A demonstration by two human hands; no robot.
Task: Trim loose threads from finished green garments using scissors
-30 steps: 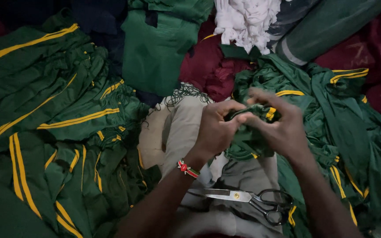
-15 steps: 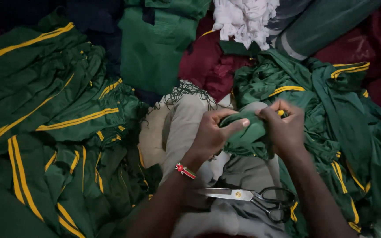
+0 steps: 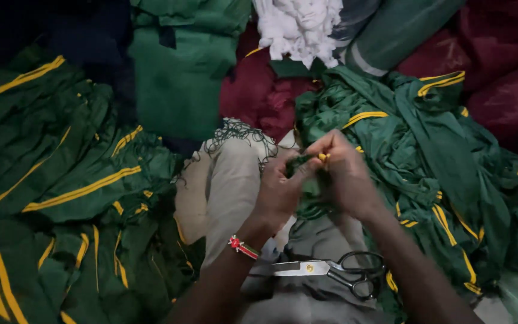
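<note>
A broad heap of green garments with yellow stripes (image 3: 61,198) fills the left half of the frame, folded and overlapping. A second, more crumpled mass of the same green striped cloth (image 3: 439,174) spreads over the right side, from the centre down to the lower right corner. Along the top, a plain green folded piece (image 3: 181,84) lies upper centre-left, maroon fabric (image 3: 259,96) sits just right of it, more maroon cloth (image 3: 505,66) fills the upper right corner, and a bunch of white material (image 3: 298,27) rests at the top centre beside a grey-green roll (image 3: 391,30).

In the middle, the person's lap in pale trousers (image 3: 229,186) is ringed by these piles. A pair of scissors (image 3: 331,270) with black handles lies across the lap at lower centre, blades pointing left, apart from both hands.

The left hand (image 3: 280,192), a beaded band (image 3: 244,247) on its wrist, is curled tight around a small wad of green cloth (image 3: 310,189) at the frame's centre. The right hand (image 3: 346,177) meets it from the right, fingertips (image 3: 325,147) pinched shut on the same cloth at a yellow trim spot.
</note>
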